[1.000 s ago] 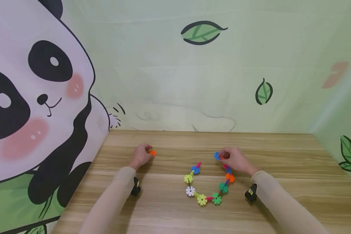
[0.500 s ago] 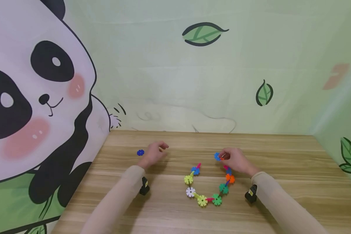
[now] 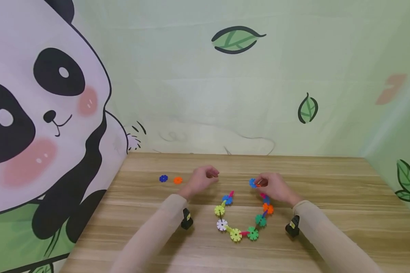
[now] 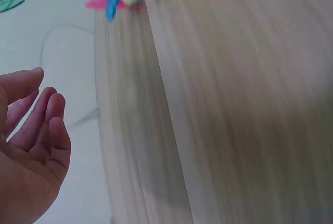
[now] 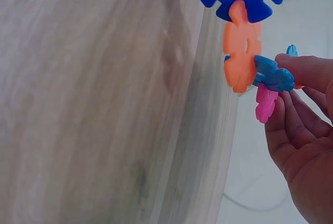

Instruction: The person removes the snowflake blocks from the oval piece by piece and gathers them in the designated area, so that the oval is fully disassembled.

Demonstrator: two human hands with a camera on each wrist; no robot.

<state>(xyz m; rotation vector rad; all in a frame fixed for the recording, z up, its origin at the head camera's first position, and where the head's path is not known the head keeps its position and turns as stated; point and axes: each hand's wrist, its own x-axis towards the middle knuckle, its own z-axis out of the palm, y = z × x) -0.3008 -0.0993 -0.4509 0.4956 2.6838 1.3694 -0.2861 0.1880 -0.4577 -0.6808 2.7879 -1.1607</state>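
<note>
Head view, dial: clock directions are read from the middle of the flower chain.
Sleeves: a light left sleeve comes in from 8 o'clock, a light right sleeve from 4, each with a small black device at the wrist.
Flower chain: notched discs joined into a loop with its gap at 12; a yellow disc and a green disc sit lowest, a white disc at 8, an orange disc at 3.
Chain's left end: a blue disc at 10, tipped by a pink piece.
Right hand: at 2 o'clock, pinching the chain's other end between thumb and fingers; a light blue disc shows past the fingertips, which partly hide the joins.
Left hand: at 10 o'clock, raised apart from the chain, fingers loosely bent, thumb away from them.
Loose discs: a dark blue disc and a loose orange disc, side by side at the left hand's 9.
Tabletop: wood-grained, running back to the backdrop.
Backdrop: pale green, printed with a panda at 10 and leaves at 12 and 1.
</note>
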